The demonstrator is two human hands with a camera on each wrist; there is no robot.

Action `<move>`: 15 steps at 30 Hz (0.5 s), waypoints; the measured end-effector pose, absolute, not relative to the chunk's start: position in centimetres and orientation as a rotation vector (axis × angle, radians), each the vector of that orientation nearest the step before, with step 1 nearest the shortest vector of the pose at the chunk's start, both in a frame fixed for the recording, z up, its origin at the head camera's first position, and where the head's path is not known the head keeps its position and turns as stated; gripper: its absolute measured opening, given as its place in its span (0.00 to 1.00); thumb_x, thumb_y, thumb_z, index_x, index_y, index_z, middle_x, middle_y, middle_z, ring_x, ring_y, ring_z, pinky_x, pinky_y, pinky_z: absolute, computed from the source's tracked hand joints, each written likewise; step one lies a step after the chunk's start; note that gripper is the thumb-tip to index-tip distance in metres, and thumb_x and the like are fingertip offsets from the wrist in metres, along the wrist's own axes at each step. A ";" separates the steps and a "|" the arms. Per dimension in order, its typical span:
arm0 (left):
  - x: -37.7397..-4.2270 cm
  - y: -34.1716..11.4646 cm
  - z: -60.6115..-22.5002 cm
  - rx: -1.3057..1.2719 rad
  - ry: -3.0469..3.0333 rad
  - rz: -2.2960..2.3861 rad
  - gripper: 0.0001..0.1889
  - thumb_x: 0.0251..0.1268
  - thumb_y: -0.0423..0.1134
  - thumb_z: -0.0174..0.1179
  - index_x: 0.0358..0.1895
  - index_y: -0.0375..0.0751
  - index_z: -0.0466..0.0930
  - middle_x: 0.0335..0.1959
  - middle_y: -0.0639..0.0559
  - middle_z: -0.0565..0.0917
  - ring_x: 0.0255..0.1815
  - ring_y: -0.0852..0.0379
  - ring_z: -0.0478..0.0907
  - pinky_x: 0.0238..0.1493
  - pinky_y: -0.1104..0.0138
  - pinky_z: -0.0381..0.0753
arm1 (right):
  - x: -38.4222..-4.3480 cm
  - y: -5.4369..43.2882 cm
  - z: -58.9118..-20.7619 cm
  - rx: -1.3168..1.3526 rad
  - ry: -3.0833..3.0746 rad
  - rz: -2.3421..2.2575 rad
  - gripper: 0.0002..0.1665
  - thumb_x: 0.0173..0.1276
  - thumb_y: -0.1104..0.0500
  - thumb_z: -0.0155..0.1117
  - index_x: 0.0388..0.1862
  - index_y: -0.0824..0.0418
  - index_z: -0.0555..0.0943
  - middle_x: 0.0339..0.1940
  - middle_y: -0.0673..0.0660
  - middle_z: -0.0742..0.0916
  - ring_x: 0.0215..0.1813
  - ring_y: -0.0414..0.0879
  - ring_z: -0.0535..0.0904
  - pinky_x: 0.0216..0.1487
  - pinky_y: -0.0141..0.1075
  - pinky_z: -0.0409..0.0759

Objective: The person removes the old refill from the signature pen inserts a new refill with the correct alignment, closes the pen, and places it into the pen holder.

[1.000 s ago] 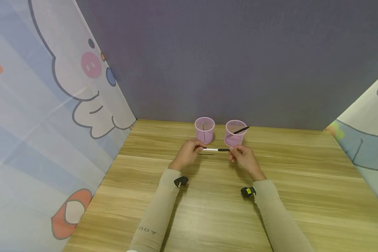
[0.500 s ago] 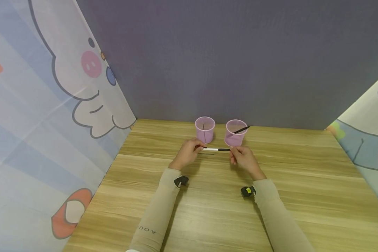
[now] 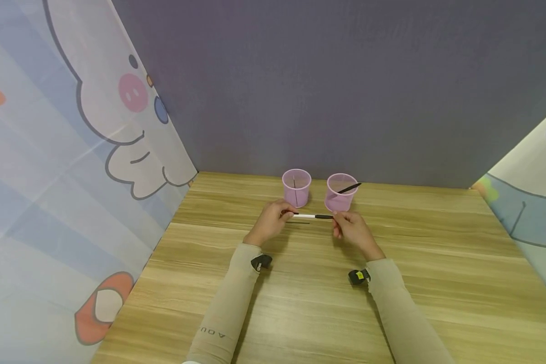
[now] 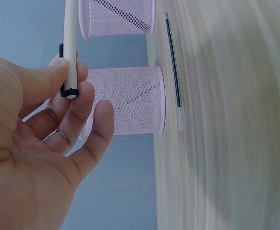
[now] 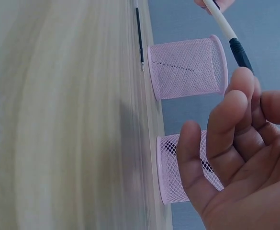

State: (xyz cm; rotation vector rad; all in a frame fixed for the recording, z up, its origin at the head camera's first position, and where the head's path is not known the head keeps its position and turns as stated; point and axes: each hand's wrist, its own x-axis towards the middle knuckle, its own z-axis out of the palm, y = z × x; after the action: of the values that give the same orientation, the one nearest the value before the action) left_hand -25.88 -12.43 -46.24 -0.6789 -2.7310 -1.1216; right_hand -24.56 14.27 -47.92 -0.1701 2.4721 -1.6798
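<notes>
A ballpoint pen (image 3: 304, 216) with a white barrel and a black grip lies level between both hands, above the table. My left hand (image 3: 269, 222) pinches its clip end between thumb and fingers; the black clip shows in the left wrist view beside the white barrel (image 4: 70, 43). At the other end, my right hand (image 3: 352, 231) pinches the black front part (image 5: 239, 52); the fingers hide the tip. Below the pen, a dark ink refill (image 4: 174, 67) with a pale end lies on the wooden table. The right hand's lower fingers are loosely bent.
Behind the hands stand two pink mesh cups. The left cup (image 3: 303, 197) holds a thin dark stick, likely another refill. From the right cup (image 3: 333, 203) a black slender piece leans out over the rim. A grey wall (image 3: 346, 91) rises behind the table (image 3: 309, 308).
</notes>
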 end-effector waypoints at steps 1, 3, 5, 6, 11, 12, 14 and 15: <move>-25.9 -12.4 -46.3 -0.679 -2.727 -1.126 0.07 0.72 0.32 0.61 0.45 0.40 0.88 0.48 0.46 0.87 0.45 0.54 0.83 0.49 0.62 0.84 | -24.5 14.3 -47.9 -0.166 2.467 -1.687 0.27 0.84 0.53 0.47 0.36 0.75 0.79 0.18 0.50 0.81 0.22 0.38 0.77 0.25 0.31 0.78; -25.9 -12.5 -46.3 -0.681 -2.719 -1.134 0.07 0.72 0.31 0.61 0.45 0.40 0.88 0.48 0.46 0.88 0.45 0.54 0.83 0.49 0.62 0.85 | -24.5 14.3 -47.9 -0.163 2.452 -1.707 0.28 0.85 0.52 0.47 0.38 0.75 0.80 0.20 0.50 0.82 0.23 0.38 0.77 0.26 0.31 0.79; -25.9 -12.5 -46.3 -0.683 -2.714 -1.131 0.07 0.72 0.31 0.61 0.45 0.39 0.88 0.48 0.46 0.88 0.45 0.54 0.83 0.49 0.62 0.85 | -24.6 14.4 -48.0 -0.178 2.466 -1.710 0.26 0.84 0.53 0.47 0.41 0.75 0.80 0.21 0.50 0.83 0.24 0.39 0.77 0.28 0.31 0.80; -25.9 -12.6 -46.3 -0.681 -2.711 -1.130 0.07 0.72 0.31 0.61 0.45 0.39 0.88 0.48 0.45 0.88 0.45 0.53 0.83 0.50 0.61 0.85 | -24.6 14.4 -48.0 -0.182 2.469 -1.717 0.25 0.84 0.53 0.48 0.43 0.75 0.80 0.22 0.50 0.83 0.25 0.39 0.78 0.29 0.31 0.80; -25.7 -12.8 -46.1 -0.672 -2.710 -1.111 0.07 0.72 0.32 0.61 0.46 0.39 0.88 0.48 0.46 0.88 0.46 0.53 0.83 0.50 0.61 0.85 | -24.7 14.7 -48.3 -0.246 2.461 -1.795 0.15 0.79 0.60 0.57 0.50 0.74 0.78 0.28 0.57 0.86 0.28 0.38 0.79 0.32 0.30 0.80; -25.7 -12.8 -46.1 -0.671 -2.709 -1.107 0.07 0.72 0.32 0.61 0.45 0.39 0.88 0.48 0.46 0.88 0.46 0.53 0.83 0.50 0.61 0.85 | -24.7 14.7 -48.3 -0.259 2.451 -1.814 0.14 0.78 0.60 0.58 0.50 0.73 0.78 0.29 0.59 0.86 0.28 0.39 0.79 0.32 0.30 0.81; -25.7 -12.8 -46.1 -0.673 -2.707 -1.099 0.07 0.72 0.32 0.61 0.45 0.40 0.89 0.48 0.46 0.88 0.46 0.54 0.83 0.50 0.61 0.85 | -24.7 14.8 -48.3 -0.302 2.442 -1.835 0.13 0.77 0.63 0.60 0.50 0.74 0.77 0.31 0.61 0.86 0.29 0.39 0.80 0.33 0.30 0.81; -25.7 -12.8 -46.1 -0.675 -2.705 -1.096 0.07 0.72 0.32 0.61 0.45 0.40 0.89 0.48 0.46 0.88 0.45 0.54 0.83 0.49 0.61 0.85 | -24.6 14.8 -48.3 -0.311 2.446 -1.838 0.13 0.76 0.63 0.60 0.50 0.74 0.78 0.31 0.61 0.86 0.29 0.39 0.80 0.33 0.30 0.82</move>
State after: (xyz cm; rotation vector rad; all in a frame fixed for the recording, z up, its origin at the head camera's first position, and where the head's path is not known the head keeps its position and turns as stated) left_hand -25.67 -12.80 -46.07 -0.6746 -2.7046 -1.0962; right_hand -24.65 14.77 -48.29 -0.3112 2.4460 -1.8383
